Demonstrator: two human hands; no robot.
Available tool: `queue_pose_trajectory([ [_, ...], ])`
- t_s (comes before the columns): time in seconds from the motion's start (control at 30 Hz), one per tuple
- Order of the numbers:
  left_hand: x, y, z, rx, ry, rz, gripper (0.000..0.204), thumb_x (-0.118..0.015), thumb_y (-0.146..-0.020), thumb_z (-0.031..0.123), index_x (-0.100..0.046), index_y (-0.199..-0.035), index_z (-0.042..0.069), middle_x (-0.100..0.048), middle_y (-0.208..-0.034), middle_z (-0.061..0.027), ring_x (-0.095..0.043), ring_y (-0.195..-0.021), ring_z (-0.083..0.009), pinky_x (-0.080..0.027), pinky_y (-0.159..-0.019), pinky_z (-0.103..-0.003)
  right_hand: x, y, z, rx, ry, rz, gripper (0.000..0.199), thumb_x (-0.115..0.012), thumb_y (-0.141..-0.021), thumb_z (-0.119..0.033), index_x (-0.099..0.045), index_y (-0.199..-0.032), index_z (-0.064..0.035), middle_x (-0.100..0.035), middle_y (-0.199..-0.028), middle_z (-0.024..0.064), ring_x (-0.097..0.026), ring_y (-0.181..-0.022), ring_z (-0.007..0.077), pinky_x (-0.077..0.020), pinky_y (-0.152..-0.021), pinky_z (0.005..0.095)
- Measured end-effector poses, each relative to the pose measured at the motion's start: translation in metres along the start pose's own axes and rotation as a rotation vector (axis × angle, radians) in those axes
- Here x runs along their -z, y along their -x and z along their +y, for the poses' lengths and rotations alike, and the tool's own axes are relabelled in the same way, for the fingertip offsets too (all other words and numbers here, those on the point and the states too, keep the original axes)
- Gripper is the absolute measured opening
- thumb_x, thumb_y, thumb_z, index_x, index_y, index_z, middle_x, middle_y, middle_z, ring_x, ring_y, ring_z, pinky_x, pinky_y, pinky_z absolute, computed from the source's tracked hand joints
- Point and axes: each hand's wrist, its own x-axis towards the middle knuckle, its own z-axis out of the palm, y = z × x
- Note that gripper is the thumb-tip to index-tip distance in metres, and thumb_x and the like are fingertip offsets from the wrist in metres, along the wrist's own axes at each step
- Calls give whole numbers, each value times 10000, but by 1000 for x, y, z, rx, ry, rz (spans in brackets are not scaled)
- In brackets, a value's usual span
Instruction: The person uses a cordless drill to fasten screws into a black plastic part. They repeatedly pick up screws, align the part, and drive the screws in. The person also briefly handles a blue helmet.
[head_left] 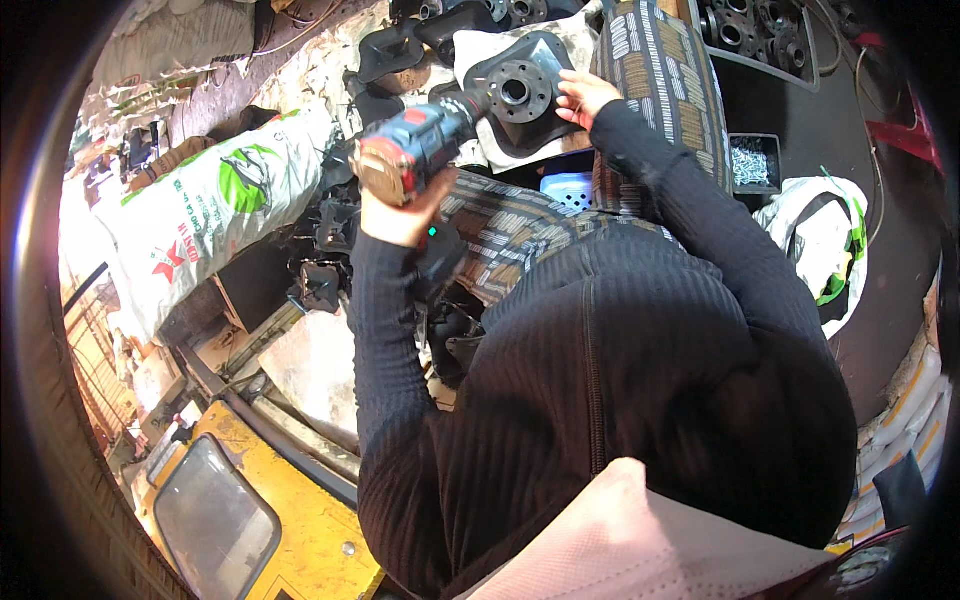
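Note:
My left hand (408,212) is closed around the handle of a blue and red cordless drill (425,138). The drill's front end points right and reaches the edge of a round dark metal flange (537,101) with a centre hole and smaller holes around it. This flange lies on a black, square-shaped part with rounded corners (548,132), over a pale cloth or sheet (480,45). At the right side of the flange is my right hand (590,98), its fingers bent and close together by the black part's edge. What lies between those fingers is too small to make out.
Black parts (390,52) lie beyond the flange. A grey crate (812,70) of metal flanges stands far right, with a small tray of screws (752,165) nearer. A white printed sack (230,195) lies left, a white bag (825,235) right, a yellow machine (310,520) near left.

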Motion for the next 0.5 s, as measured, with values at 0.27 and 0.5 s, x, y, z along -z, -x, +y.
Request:
queue_pose_trajectory([
  [0.27, -36, 47, 22, -365, -234, 15, 293, -750, -674, 99, -641, -937, 27, -651, -817, -77, -633, -723, -207, -499, -653, -329, 11, 73, -22, 466, 277, -523, 755, -374, -807, 143, -78, -1438, -148, -410, -1333, 183, -536, -1127, 275, -511, -849, 318],
  [0.5, -34, 52, 26, -336, -235, -65, 317, -739, -700, 95, -621, -988, 32, -642, -901, -78, -621, -785, -202, -493, -693, -326, 9, 90, -28, 945, 882, -618, 886, -359, -755, 195, 41, -1447, -185, -362, -1400, 157, -526, -1148, 272, -486, -844, 286],
])
